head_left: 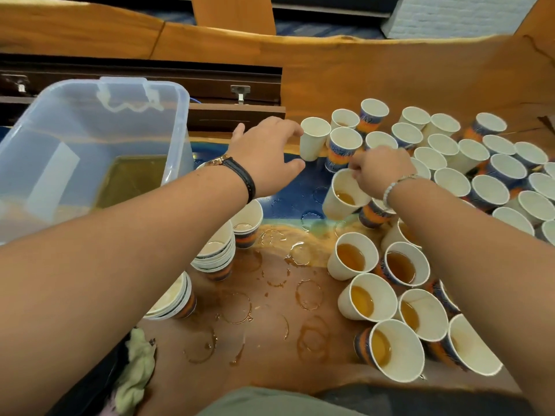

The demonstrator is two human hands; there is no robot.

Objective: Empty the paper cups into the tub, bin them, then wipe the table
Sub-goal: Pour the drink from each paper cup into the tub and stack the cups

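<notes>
Many white paper cups crowd the right side of the wooden table (pixel 270 340); several near ones hold amber liquid. My left hand (pixel 267 151) reaches over the table with fingers and thumb spread around a white cup (pixel 313 139), at most just touching it. My right hand (pixel 378 171) pinches the rim of a tilted cup (pixel 342 196) that holds a little amber liquid. A clear plastic tub (pixel 90 139) with amber liquid in its bottom stands at the left.
Stacks of emptied cups (pixel 217 250) stand under my left forearm, another stack (pixel 174 298) nearer me. Wet brown ring stains cover the table's middle. A pale green cloth (pixel 135 370) lies at the near left edge. A raised wooden ledge runs behind.
</notes>
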